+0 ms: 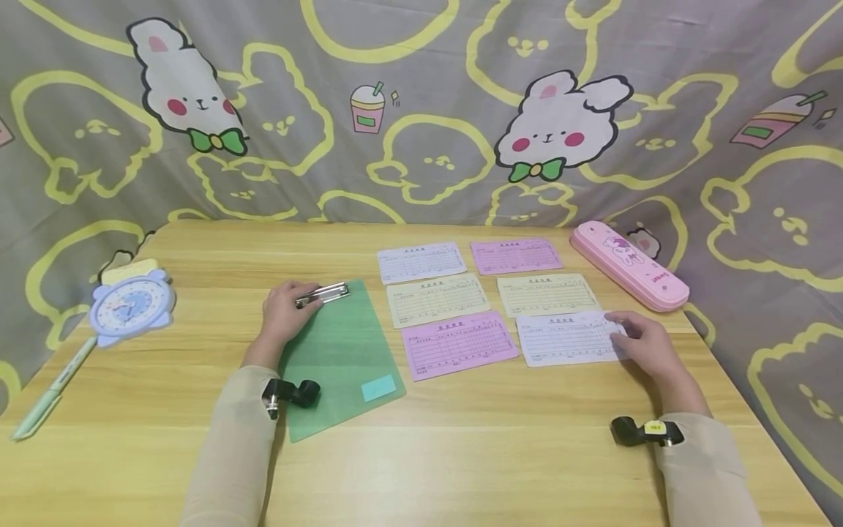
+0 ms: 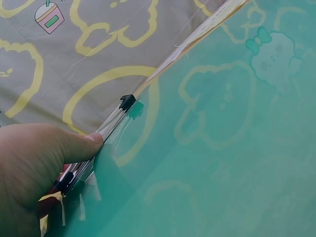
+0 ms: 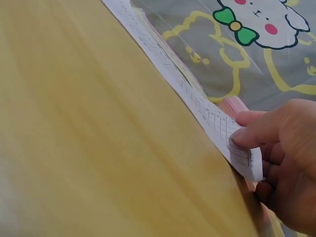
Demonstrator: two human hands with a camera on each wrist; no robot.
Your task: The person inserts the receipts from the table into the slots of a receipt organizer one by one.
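Note:
My left hand (image 1: pixel 287 310) is at the top of a translucent green clipboard (image 1: pixel 342 351) lying on the table. In the left wrist view its thumb presses on the metal clip (image 2: pixel 114 120), with fingers curled behind the board's edge. A turquoise label sits in the clipboard's lower right corner. My right hand (image 1: pixel 648 342) pinches the right end of a white printed form (image 1: pixel 560 339), the nearest slip in the right-hand column. In the right wrist view the thumb lies on top of the paper (image 3: pixel 217 121), and that end bends upward off the table.
Beside the white form lies a purple form (image 1: pixel 461 345); several yellow, white and purple slips are behind them. A pink pencil case (image 1: pixel 628 267) is at the back right. On the left are a blue clock-shaped item (image 1: pixel 132 306) and a pale green pen (image 1: pixel 55 391). Patterned cloth hangs behind.

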